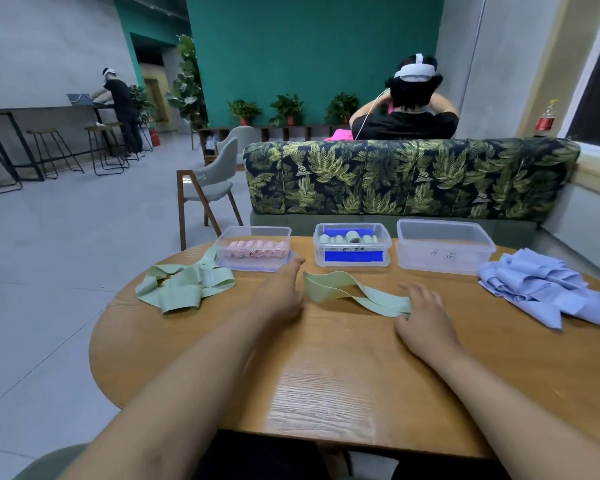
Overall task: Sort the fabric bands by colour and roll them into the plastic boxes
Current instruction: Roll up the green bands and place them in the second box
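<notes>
A single green band lies twisted across the middle of the wooden table. My left hand lies flat beside its left end, fingers straight, pointing toward the boxes. My right hand rests on the band's right end, thumb against the fabric. Three clear plastic boxes stand at the far edge: the left box holds pink rolls, the middle box holds green rolls, the right box looks empty. A heap of green bands lies at the left, a heap of blue bands at the right.
A leaf-patterned sofa back stands just behind the table, with a person sitting beyond it. A grey chair stands on the floor at the left. The near half of the table shows bare wood.
</notes>
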`<act>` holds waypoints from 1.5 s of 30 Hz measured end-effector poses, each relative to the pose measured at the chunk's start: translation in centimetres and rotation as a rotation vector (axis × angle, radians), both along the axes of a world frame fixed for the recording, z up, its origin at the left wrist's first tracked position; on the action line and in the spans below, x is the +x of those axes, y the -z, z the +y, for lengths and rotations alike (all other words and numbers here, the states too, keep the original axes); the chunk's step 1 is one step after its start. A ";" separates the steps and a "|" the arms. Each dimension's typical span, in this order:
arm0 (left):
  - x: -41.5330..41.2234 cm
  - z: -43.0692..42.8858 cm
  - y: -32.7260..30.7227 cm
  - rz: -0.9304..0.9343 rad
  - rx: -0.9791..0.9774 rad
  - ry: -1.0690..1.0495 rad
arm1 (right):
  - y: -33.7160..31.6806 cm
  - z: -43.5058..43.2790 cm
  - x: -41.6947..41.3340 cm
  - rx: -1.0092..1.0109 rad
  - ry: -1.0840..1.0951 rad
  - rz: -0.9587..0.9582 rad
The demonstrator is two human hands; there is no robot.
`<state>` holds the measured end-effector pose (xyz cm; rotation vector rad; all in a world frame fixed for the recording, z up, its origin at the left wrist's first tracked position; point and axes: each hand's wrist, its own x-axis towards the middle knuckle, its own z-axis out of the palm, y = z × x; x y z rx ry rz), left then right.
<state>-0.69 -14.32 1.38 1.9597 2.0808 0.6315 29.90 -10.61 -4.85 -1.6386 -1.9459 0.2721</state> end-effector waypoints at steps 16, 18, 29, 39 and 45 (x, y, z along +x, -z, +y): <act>-2.8 -3.1 3.5 -0.107 0.098 0.096 | 0.6 -0.1 2.3 0.071 0.032 0.114; -2.5 -3.0 3.7 -0.226 0.029 0.019 | 0.5 -0.3 1.9 0.025 0.001 -0.023; 1.4 -4.1 4.2 -0.455 0.063 0.083 | 0.4 0.0 1.9 -0.044 -0.095 -0.176; 4.4 -8.1 6.5 0.113 0.218 0.194 | 0.9 -3.2 1.7 0.023 -0.190 -0.185; 5.7 -10.7 7.2 0.102 0.214 0.259 | 0.5 -8.6 1.5 0.072 -0.393 -0.066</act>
